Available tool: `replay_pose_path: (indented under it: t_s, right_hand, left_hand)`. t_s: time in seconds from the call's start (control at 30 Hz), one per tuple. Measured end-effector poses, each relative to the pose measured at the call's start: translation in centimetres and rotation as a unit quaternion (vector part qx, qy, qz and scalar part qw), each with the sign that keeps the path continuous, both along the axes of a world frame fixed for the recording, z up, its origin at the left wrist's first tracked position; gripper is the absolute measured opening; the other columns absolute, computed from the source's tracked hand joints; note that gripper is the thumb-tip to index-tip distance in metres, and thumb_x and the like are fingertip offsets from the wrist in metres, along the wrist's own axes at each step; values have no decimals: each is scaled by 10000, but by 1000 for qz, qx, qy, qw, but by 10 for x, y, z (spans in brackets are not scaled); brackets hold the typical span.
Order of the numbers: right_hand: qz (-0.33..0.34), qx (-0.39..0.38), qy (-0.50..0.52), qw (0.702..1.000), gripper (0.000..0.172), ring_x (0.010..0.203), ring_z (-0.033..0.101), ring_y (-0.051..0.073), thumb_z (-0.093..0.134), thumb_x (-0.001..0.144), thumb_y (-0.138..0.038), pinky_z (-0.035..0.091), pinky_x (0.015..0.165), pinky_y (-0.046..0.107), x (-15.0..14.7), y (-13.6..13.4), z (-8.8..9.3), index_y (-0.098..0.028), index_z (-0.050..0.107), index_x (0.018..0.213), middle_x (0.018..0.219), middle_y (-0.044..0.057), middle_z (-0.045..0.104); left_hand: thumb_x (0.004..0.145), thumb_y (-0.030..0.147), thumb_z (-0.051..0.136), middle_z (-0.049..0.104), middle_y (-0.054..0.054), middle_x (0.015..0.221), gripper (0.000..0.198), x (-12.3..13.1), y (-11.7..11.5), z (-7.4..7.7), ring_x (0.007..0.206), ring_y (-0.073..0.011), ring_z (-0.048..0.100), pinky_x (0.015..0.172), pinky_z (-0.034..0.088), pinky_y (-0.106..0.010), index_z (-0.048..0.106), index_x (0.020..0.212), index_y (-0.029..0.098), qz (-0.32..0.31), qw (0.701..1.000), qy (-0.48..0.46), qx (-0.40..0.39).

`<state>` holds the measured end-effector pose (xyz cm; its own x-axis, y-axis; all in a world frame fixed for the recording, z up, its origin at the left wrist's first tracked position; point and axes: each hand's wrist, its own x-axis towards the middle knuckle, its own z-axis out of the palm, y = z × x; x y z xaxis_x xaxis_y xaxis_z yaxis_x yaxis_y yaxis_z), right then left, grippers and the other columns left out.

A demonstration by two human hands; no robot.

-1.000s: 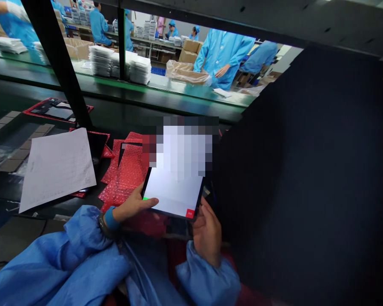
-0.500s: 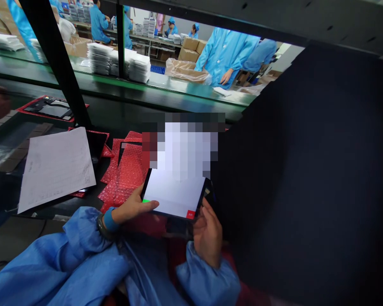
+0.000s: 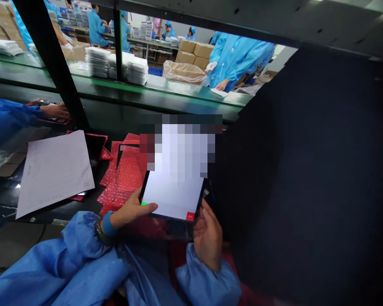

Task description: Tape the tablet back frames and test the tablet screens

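I hold a tablet [image 3: 174, 197] with a lit white screen, a green mark at its lower left and a red button at its lower right. My left hand [image 3: 132, 208] grips its left bottom corner, thumb lying on the screen edge. My right hand [image 3: 207, 236] wraps around the lower right corner, fingers curled. The screen's upper part is blurred out. Red bubble-wrap sleeves [image 3: 124, 174] lie just beyond my left hand.
A white printed sheet [image 3: 55, 170] lies on a dark tablet at left. A co-worker's blue sleeve and hand [image 3: 52, 111] reach onto a red tray at far left. A black post [image 3: 55, 70], green conveyor [image 3: 166, 91], white stacks [image 3: 137, 70] and a dark panel [image 3: 306, 170] surround me.
A co-worker's arm has come in from the left and now reaches over the red tray. My hands and the tablet have hardly moved.
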<state>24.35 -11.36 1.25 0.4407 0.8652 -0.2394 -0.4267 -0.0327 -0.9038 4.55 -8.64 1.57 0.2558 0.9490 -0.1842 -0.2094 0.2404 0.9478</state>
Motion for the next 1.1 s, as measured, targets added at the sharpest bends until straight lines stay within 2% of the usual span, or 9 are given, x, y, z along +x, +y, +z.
replay_pose_path:
  t_s: [0.23,0.43,0.6,0.7,0.87,0.97,1.1]
  right_hand:
    - [18,-1,-10,1000,411,1054,631,206,648,756,-414,526,853,330,2,-1,-1,-245,661,1130,1106,17,696]
    - [10,-19,-5,1000,431,1065,627,228,672,724,-459,525,865,353,3,-3,0,-232,681,1091,1089,28,702]
    - [20,-24,11,999,459,1017,649,234,689,703,-487,543,841,377,2,-4,2,-250,675,1096,1070,24,708]
    - [23,-9,9,1000,454,1029,645,237,678,717,-485,539,858,379,0,-5,4,-241,676,1100,1102,35,697]
    - [39,6,16,999,456,1055,634,235,649,755,-486,520,891,378,0,-6,2,-236,661,1136,1122,39,689]
    - [27,-3,12,1000,478,1074,621,234,643,750,-505,518,882,358,1,-6,0,-220,663,1133,1116,43,691]
    - [21,-17,0,1000,507,1056,627,238,613,753,-544,524,845,353,2,-5,-2,-212,661,1134,1119,54,689]
  left_hand:
    - [640,404,793,698,-123,1081,595,1,-1,-1,844,-247,668,707,551,-337,610,1142,143,-20,999,-23,-20]
    - [652,383,788,698,-101,1087,615,1,0,-2,950,-259,648,815,529,-350,585,1190,164,-13,1000,-13,-4]
    - [639,380,799,720,-94,1025,539,0,-2,-1,911,-267,664,809,530,-364,637,1106,166,-10,1000,-2,-8]
    - [638,371,801,713,-89,1061,516,-1,-4,1,953,-261,655,837,523,-348,644,1086,171,-6,1000,-7,-3]
    - [642,387,796,704,-117,1061,591,0,-6,2,836,-247,672,704,559,-341,606,1145,143,-25,999,-32,-21]
    - [624,379,809,707,-110,1034,594,0,-6,1,862,-248,663,717,558,-333,618,1130,134,-15,999,-28,-15]
    - [615,397,808,700,-115,1049,636,0,-5,0,846,-262,665,655,565,-343,598,1156,138,-25,998,-45,-27]
